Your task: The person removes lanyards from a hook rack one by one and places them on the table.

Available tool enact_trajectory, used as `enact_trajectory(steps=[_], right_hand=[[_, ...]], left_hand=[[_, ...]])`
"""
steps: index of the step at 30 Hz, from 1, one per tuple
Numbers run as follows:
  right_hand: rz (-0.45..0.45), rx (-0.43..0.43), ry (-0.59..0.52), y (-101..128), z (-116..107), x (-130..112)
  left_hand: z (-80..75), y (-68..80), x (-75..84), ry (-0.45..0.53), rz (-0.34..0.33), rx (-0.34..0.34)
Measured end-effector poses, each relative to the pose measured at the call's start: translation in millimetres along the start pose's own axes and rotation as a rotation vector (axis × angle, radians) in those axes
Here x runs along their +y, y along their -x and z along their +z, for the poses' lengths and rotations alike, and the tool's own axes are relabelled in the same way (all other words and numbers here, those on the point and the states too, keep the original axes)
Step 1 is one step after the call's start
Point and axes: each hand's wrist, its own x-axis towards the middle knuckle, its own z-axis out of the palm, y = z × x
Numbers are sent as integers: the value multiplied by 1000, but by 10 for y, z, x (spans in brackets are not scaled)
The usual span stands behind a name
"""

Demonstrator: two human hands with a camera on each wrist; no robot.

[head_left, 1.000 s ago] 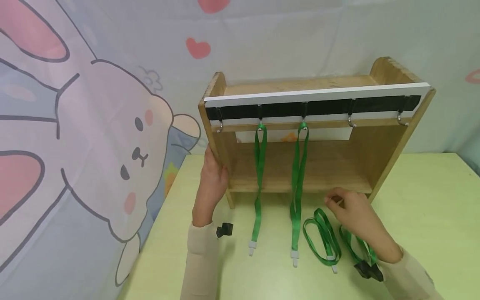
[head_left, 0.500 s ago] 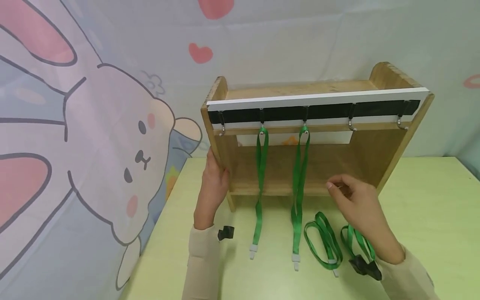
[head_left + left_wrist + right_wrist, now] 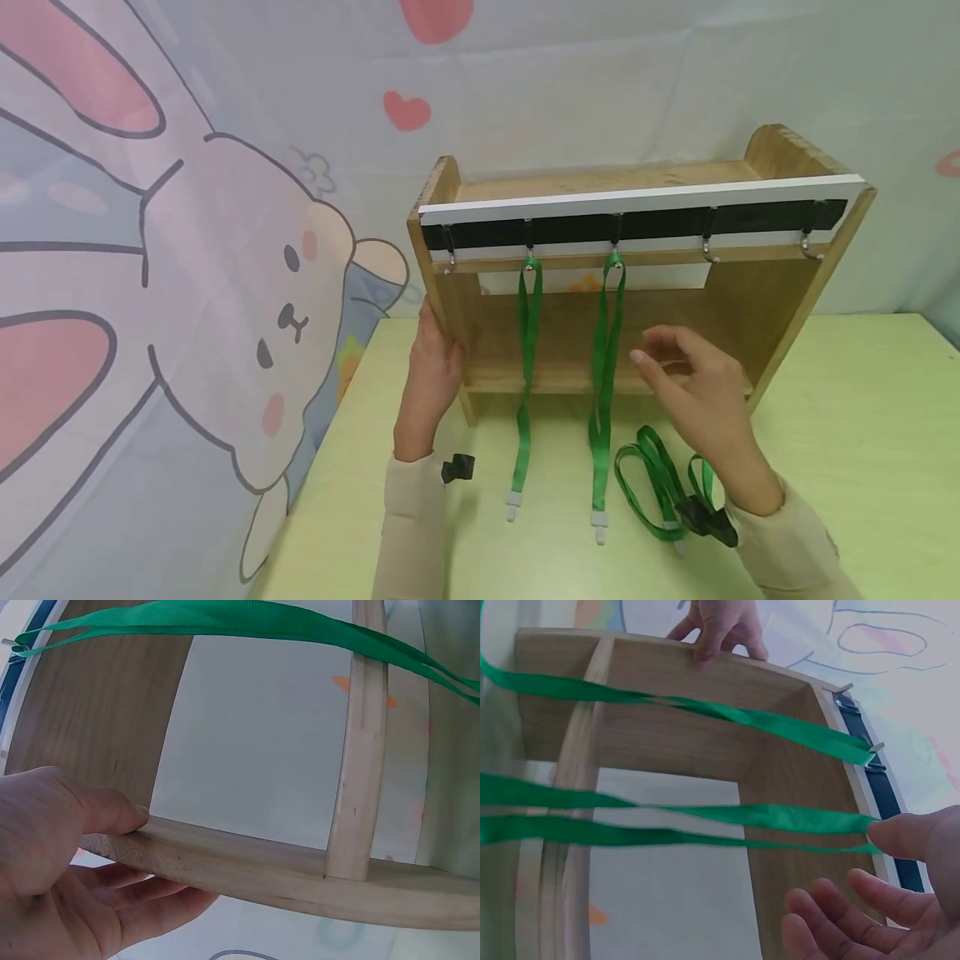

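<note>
**A staged tabletop set with a nursery-style backdrop**

This looks like a set dressed for recording rather than a lived-in room. A printed fabric backdrop (image 3: 225, 250) fills the upper and left parts of the frame, showing a cartoon rabbit (image 3: 247, 317) and red hearts (image 3: 407, 111), with creases where the cloth hangs. At the lower right a plain pale green table (image 3: 862, 433) bears a small wooden shelf rack (image 3: 780, 317) with a row of metal hooks (image 3: 708, 250) in the centre of the frame. Green lanyards (image 3: 528, 350) hang from two hooks, as on a play or classroom prop
</note>
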Motion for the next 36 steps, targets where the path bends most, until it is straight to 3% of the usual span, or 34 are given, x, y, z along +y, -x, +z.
enact_trajectory(steps=[6, 12, 18, 26, 36], right_hand=[[23, 51, -71, -92, 107, -98], [141, 65, -164, -167, 209, -174], [205, 75, -158, -251, 330, -187], [193, 124, -130, -309, 459, -164], [169, 142, -125, -342, 461, -203]], left_hand=[[-26, -22, 9, 0, 27, 17], [-39, -15, 8, 6, 10, 9], [-39, -2, 1, 18, 5, 0], [-20, 12, 8, 24, -6, -4], [-38, 12, 30, 17, 18, -1]])
